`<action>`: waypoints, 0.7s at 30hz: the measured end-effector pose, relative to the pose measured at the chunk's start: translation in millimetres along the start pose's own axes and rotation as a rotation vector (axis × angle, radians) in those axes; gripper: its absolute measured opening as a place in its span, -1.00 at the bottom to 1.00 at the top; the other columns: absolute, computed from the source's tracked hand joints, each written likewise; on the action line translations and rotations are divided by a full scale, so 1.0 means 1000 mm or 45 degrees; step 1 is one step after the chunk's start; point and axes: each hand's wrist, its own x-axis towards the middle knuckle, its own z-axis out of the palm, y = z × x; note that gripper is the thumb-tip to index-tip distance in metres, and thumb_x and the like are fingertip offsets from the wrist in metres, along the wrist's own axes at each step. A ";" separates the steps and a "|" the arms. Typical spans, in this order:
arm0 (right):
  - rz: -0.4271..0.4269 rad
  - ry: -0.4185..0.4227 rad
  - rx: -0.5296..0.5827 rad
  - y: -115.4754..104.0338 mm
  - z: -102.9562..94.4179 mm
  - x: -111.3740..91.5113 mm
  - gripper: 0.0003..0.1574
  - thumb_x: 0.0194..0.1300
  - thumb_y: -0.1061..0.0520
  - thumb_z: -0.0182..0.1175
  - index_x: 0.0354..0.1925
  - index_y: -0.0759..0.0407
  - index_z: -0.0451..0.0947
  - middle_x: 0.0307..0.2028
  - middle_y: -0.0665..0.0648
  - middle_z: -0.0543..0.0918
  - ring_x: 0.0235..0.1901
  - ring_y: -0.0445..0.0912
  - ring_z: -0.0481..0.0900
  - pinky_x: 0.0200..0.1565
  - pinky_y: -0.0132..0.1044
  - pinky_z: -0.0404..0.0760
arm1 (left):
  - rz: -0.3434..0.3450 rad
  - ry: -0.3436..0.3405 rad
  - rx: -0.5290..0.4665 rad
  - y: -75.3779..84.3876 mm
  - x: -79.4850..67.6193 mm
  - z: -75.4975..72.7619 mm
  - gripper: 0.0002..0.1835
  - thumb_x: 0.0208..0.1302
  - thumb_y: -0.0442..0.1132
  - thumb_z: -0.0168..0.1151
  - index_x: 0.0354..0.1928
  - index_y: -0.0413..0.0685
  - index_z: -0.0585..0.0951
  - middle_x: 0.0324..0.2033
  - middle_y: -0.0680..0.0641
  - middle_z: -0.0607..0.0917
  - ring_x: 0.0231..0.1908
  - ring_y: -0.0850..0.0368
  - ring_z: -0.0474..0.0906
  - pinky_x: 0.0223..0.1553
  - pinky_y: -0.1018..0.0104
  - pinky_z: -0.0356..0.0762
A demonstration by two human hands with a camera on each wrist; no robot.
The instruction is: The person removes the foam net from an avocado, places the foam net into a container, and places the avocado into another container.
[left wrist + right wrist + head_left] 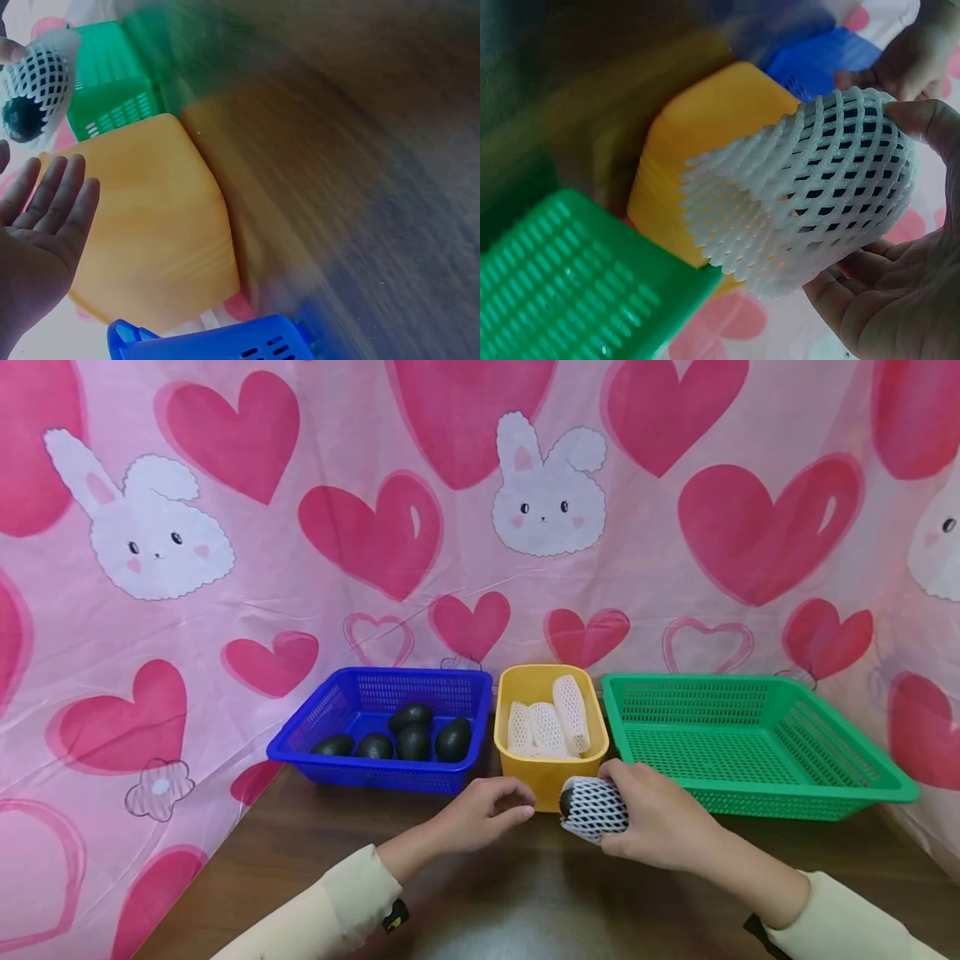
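Note:
My right hand (pixel 663 818) grips a dark avocado (pixel 22 120) wrapped in a white foam net sleeve (pixel 597 810), just in front of the yellow bin. One dark end of the fruit shows on the side toward my left hand. In the right wrist view, the sleeve's loose end hangs past the fruit, thumb on one side and fingers on the other. My left hand (pixel 483 814) is held to the left of the sleeve, apart from it, fingers slightly bent and holding nothing. Several bare avocados (pixel 413 742) lie in the blue basket (pixel 367 768).
The yellow bin (pixel 551 768) holds several white foam net sleeves (pixel 572 714). It stands between the blue basket and a wide green basket (pixel 787 802), all on a brown wooden table (pixel 480 893). A pink cloth (pixel 465 560) with hearts and rabbits hangs behind.

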 end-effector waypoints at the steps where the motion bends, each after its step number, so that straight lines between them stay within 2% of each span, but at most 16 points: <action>1: -0.003 -0.009 0.005 -0.001 0.003 0.001 -0.22 -0.26 -0.06 0.55 -0.05 0.09 0.44 -0.33 -0.06 0.49 -0.35 -0.14 0.41 -0.36 -0.27 0.49 | 0.008 -0.002 0.006 0.000 -0.001 0.000 -0.80 0.36 -0.20 0.23 -0.10 -0.19 0.63 -0.26 0.11 0.66 -0.26 0.30 0.53 -0.13 0.41 0.54; 7: -0.039 -0.051 0.007 -0.004 0.019 0.005 -0.23 -0.25 -0.09 0.53 -0.06 0.08 0.44 -0.33 -0.07 0.48 -0.35 -0.17 0.39 -0.33 -0.25 0.48 | -0.062 -0.036 0.027 -0.003 -0.006 0.001 -0.77 0.35 -0.17 0.25 -0.07 -0.17 0.62 -0.23 0.15 0.66 -0.23 0.32 0.53 -0.13 0.42 0.53; 21: -0.035 -0.170 0.088 -0.008 0.055 0.015 -0.25 -0.21 -0.11 0.53 -0.08 0.05 0.41 -0.30 -0.05 0.48 -0.35 -0.16 0.40 -0.28 -0.21 0.51 | -0.182 -0.078 0.032 -0.015 -0.016 0.004 -0.82 0.32 -0.18 0.28 -0.10 -0.07 0.64 -0.27 0.18 0.66 -0.26 0.34 0.55 -0.12 0.40 0.54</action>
